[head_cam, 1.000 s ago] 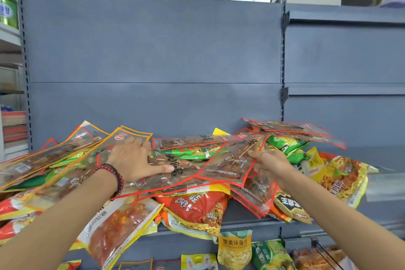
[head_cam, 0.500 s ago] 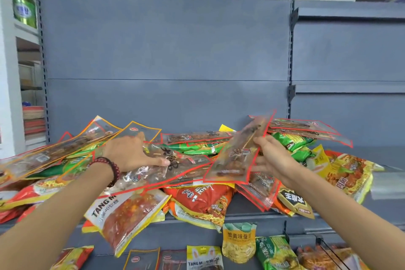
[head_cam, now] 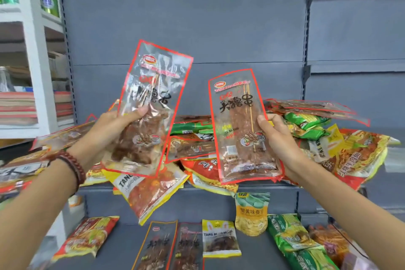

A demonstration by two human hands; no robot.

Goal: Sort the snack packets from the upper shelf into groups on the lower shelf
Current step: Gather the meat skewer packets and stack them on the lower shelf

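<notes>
My left hand (head_cam: 105, 136) grips a clear red-edged skewer packet (head_cam: 151, 103) and holds it upright in front of the shelf back. A second packet of the same kind (head_cam: 238, 125) stands upright in my right hand (head_cam: 278, 142), held by its right edge. Behind both, the upper shelf (head_cam: 263, 188) carries a loose heap of mixed snack packets (head_cam: 328, 138): red, yellow, green and clear ones. On the lower shelf (head_cam: 125, 247) lie two skewer packets (head_cam: 173, 247) side by side, a yellow packet (head_cam: 220, 239), a bean packet (head_cam: 252, 215) and green packets (head_cam: 291, 239).
A white shelving unit (head_cam: 30, 50) with green bottles and stacked boxes stands at the left. A second grey shelf bay (head_cam: 359, 50) adjoins on the right. A red noodle packet (head_cam: 87, 239) lies at the lower shelf's left.
Both hands have lifted off the heap, each raising a skewer packet upright. My left hand, earlier flat on the pile, now holds a packet. The view has tilted down, showing more lower shelf.
</notes>
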